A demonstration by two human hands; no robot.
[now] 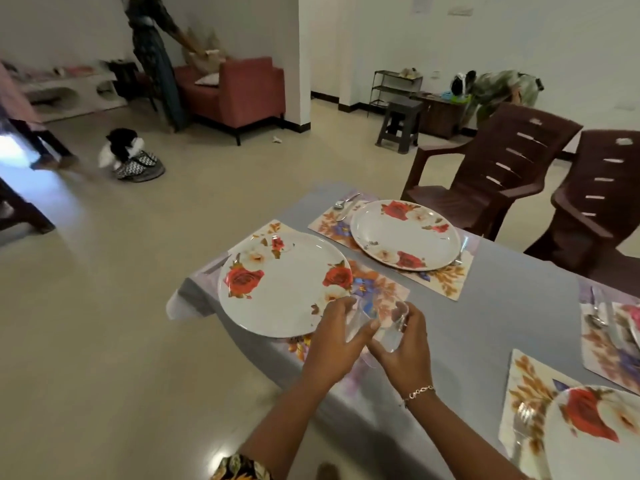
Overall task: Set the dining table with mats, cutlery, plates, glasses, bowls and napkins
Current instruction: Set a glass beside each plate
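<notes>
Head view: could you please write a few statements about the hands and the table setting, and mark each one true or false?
1. The left hand and the right hand both hold clear glasses. True.
2. A bowl sits on the near plate. False: nothing lies on that plate.
3. Cutlery lies beside the far plate. True.
4. Someone sits in one of the brown chairs. False: both chairs are unoccupied.
</notes>
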